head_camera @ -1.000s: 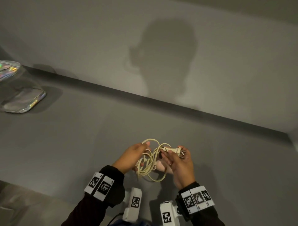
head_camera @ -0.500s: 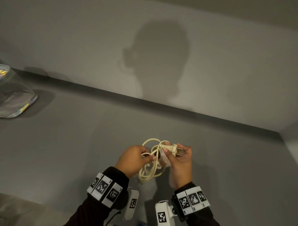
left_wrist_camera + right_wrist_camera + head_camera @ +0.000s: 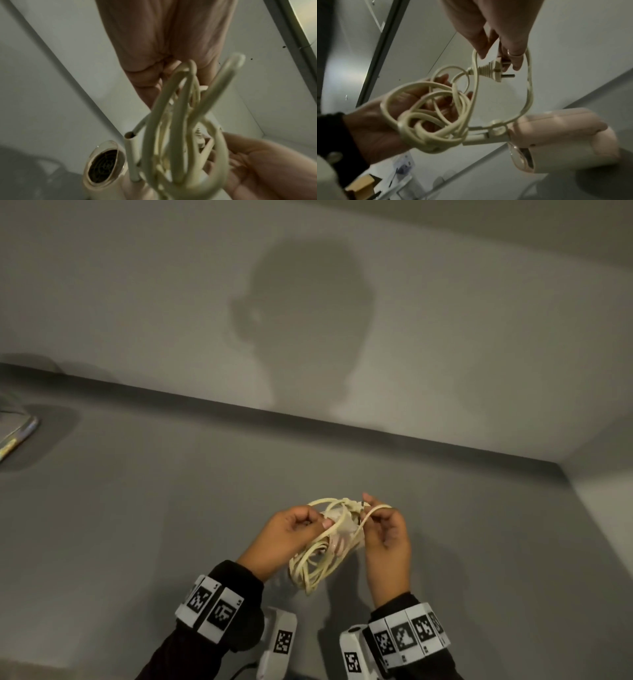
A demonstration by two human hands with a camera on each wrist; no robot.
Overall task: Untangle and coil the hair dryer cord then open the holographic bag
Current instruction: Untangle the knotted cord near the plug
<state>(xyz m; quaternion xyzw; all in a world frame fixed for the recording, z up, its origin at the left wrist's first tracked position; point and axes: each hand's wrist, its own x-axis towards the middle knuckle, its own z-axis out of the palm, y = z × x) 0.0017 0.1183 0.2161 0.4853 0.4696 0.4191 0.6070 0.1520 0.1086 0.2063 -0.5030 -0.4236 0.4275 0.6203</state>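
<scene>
A grey desk (image 3: pixel 171 525) runs up to a pale wall (image 3: pixel 445 320), and the shadow of a head (image 3: pixel 305 326) falls on that wall at about twelve o'clock. At nine o'clock, cut by the picture's edge, lies a corner of the holographic bag (image 3: pixel 17 436), flat on the desk and well apart from both hands.

Low in the head view, toward six o'clock, the left hand (image 3: pixel 291 529) is closed around a bundle of loops of the cream cord (image 3: pixel 315 563); the right-wrist view shows several turns lying across its palm and curled fingers (image 3: pixel 440 86), crossing one another in a loose tangle. The lower loops hang free below the hand, clear of the desk.

Just right of that hand, between the two, sits the pale pink hair dryer (image 3: pixel 565 136), raised off the desk, the cord running into its folded handle. In the left-wrist view its round grille (image 3: pixel 104 163) shows at seven o'clock.

At the right, the right hand (image 3: pixel 387 529) pinches the plug (image 3: pixel 491 70) between thumb and fingertips, a ring (image 3: pixel 513 53) visible on one finger. One pin of the plug sticks out toward three o'clock. A single wide loop of cord swings round from the plug, past the right hand, down to the dryer's handle.
</scene>
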